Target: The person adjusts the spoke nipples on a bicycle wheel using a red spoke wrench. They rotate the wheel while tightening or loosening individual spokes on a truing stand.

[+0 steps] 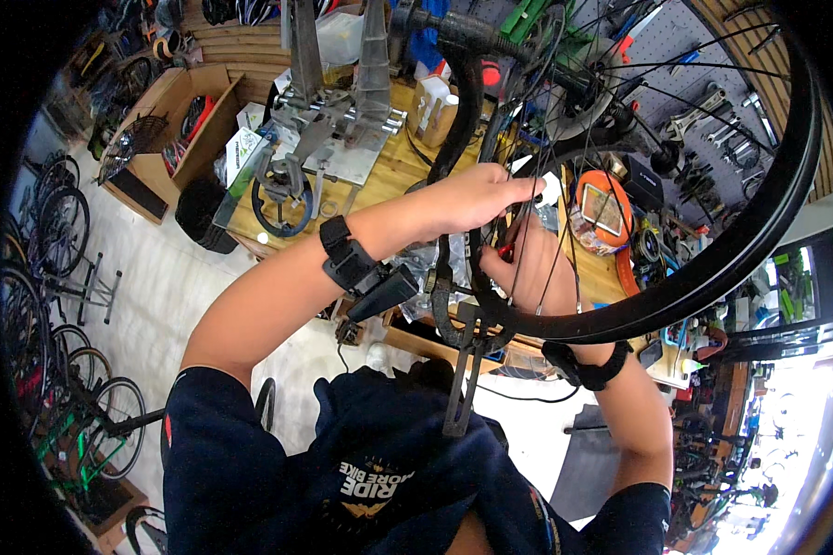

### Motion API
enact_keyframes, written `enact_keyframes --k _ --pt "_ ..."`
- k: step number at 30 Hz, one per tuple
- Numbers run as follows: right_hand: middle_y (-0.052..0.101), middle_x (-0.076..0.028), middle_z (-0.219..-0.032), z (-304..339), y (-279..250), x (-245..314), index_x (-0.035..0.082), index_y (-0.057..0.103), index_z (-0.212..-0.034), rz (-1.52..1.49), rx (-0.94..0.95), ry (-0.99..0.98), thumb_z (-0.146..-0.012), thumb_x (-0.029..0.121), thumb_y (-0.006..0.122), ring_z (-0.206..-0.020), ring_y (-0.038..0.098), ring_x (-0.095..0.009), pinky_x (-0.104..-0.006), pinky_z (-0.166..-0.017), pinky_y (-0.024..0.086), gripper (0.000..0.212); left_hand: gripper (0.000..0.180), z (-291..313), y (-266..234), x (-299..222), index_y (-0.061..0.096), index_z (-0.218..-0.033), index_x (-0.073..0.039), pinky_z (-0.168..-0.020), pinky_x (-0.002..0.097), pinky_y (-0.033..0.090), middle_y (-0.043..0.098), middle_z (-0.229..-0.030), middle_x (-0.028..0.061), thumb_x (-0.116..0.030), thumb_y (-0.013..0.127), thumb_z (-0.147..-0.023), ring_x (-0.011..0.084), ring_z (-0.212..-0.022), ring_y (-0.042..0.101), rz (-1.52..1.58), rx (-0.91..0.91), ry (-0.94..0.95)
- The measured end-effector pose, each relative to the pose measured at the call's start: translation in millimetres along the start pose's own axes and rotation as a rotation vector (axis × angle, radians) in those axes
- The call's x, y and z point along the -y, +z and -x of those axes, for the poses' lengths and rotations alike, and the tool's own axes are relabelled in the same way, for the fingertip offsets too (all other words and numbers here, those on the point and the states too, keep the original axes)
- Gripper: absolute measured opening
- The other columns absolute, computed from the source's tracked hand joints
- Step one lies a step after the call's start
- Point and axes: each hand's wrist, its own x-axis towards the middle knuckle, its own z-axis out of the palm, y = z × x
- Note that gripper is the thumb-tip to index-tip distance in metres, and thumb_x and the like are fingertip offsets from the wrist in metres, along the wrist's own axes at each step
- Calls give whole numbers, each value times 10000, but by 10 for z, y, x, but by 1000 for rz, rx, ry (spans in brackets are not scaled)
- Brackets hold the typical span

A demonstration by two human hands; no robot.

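A bicycle wheel with a black rim (713, 289) and thin dark spokes stands in a dark metal truing stand (463, 120) in front of me. My left hand (481, 197) reaches across the stand's arm, its fingers curled closed beside the spokes; what they grip is hidden. Just below it, my right hand (541, 268) reaches in behind the spokes, fingers closed around a small red tool (506, 251) that shows only in part. A slotted metal bracket (463, 379) hangs from the lower stand beside the rim. The wheel's hub and disc (588, 102) are farther off.
Under the wheel lies a wooden workbench (400, 153) with metal fixtures (338, 139), a plastic bag and an orange round container (602, 211). Tools hang on a grey pegboard (662, 79). An open cardboard box (171, 139) stands at left, and bicycles (60, 208) line the far left.
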Motion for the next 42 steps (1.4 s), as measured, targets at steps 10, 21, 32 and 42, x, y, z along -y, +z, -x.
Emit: enact_keyframes --k 10,21,32,42 --pt "584 -162 -750 -8 2 -112 -2 522 -1001 -139 97 173 -827 181 713 -641 586 -301 -380 -602 472 317 695 147 88 -223 608 -1044 -83 -727 272 401 542 -882 -8 -735 415 -898 117 -801 493 114 -71 49" --pt "626 -93 -635 32 -26 -121 -64 624 -867 -231 235 429 -855 266 731 -547 580 -144 -299 -505 446 346 713 272 169 -140 556 -1114 82 -730 280 472 639 -941 98 -573 669 -857 143 -847 571 50 -77 118" --pt "582 -26 -657 421 9 260 23 536 -776 -550 -395 594 -852 210 771 -588 503 -83 -247 -558 425 309 781 318 215 -281 606 -800 27 -563 268 417 578 -705 65 -751 634 -748 138 -645 527 -49 -156 98" --pt "572 -11 -787 718 -564 -376 5 614 -933 -196 -382 608 -928 122 620 -650 510 -66 -234 -549 387 117 730 242 281 -277 608 -594 -50 -539 277 406 544 -579 34 -761 609 -756 128 -561 513 -22 -234 97"
